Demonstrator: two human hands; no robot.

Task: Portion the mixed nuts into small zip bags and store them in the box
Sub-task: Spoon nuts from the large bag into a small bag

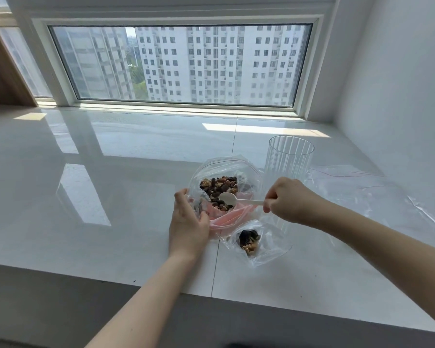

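Left hand (187, 222): fingertips concealed behind the crumpled film of the large bag (224, 172); the exact hold cannot be determined. Right hand (290, 199): the end of the spoon (236, 199) handle is buried in the curled fingers. Mixed nuts (220, 188): individual kinds too small to identify. Small bag (259, 243): seal condition unclear through the creased plastic. Empty bags (362, 189), far right: number of layers indeterminate. Both forearms are cut off by the frame edges.
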